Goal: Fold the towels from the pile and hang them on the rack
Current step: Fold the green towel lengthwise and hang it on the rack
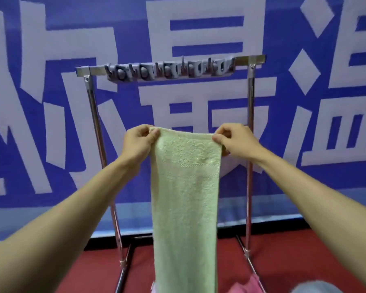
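Here your left hand [138, 139] and right hand [234, 139] each pinch a top corner of the long pale-green terry towel [185, 197], hanging in front of the shiny metal rack [250, 98].

White Chinese characters are filling the blue banner [89, 13] behind, huge and running off the frame on every side. The middle character [201, 9] is reading as 最, with the rack [250, 115] crossing it and the green towel [186, 187] covering its foot. The right character [336, 159] is looking like 温, its right side cut off. The left character [32, 85] is showing only broken strokes, and I'm not managing to read it.
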### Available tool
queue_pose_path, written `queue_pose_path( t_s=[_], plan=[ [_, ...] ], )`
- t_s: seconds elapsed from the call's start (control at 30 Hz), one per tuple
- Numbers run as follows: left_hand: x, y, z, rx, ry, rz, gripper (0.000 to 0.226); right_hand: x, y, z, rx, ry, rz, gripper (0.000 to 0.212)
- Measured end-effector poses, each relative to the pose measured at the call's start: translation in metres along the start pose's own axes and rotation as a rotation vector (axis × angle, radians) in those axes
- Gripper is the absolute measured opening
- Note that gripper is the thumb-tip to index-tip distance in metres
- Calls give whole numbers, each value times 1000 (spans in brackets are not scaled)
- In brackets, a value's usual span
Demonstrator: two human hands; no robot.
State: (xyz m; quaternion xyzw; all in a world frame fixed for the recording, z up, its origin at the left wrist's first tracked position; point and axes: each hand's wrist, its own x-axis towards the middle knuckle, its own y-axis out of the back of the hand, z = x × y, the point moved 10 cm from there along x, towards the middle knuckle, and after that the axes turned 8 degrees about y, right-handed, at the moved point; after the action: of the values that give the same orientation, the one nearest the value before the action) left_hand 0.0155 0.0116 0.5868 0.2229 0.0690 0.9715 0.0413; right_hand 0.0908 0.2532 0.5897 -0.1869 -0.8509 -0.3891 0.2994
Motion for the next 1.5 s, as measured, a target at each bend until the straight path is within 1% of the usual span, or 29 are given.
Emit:
queue_pose_path(
  t_s=[0.07,0.17,0.3,0.33,0.47,0.57,0.63,0.73,0.87,0.9,1.0,1.07,1.13,1.23,1.5],
  plan=[
    [-7,-10,-48,-29,125,-10,24,-23,-35,38,175,-142,-26,10],
    [-25,-25,-112,-40,263,-35,24,-58,-84,84,441,-325,-58,11],
    [-58,-55,-192,-108,494,-219,18,-108,-125,131,594,-519,-48,15],
    [-67,-59,-210,-124,543,-232,19,-121,-133,141,617,-559,-36,17],
    [-103,-61,-271,-199,699,-132,14,-159,-167,162,682,-692,-63,14],
    [-111,-64,-288,-267,782,-65,14,-156,-180,162,688,-698,-78,13],
    [-104,-62,-282,-318,778,-35,15,-152,-185,163,741,-723,-56,15],
    [-99,-54,-273,-349,759,-24,17,-159,-193,166,895,-835,-8,16],
    [-109,-34,-279,-456,830,125,9,-163,-194,161,1067,-898,15,6],
    [-111,-32,-277,-461,837,131,9,-164,-191,160,1103,-907,36,5],
    [-114,-35,-270,-421,812,77,12,-173,-187,160,1180,-946,98,4],
    [-118,-36,-269,-425,804,75,13,-180,-191,160,1213,-971,111,9],
    [-120,-36,-270,-455,799,115,12,-181,-198,158,1222,-967,94,17],
    [-120,-35,-271,-492,796,173,14,-179,-203,153,1182,-934,81,17],
    [-124,-48,-256,-425,728,139,5,-176,-214,131,1064,-828,-35,16]
  ],
)
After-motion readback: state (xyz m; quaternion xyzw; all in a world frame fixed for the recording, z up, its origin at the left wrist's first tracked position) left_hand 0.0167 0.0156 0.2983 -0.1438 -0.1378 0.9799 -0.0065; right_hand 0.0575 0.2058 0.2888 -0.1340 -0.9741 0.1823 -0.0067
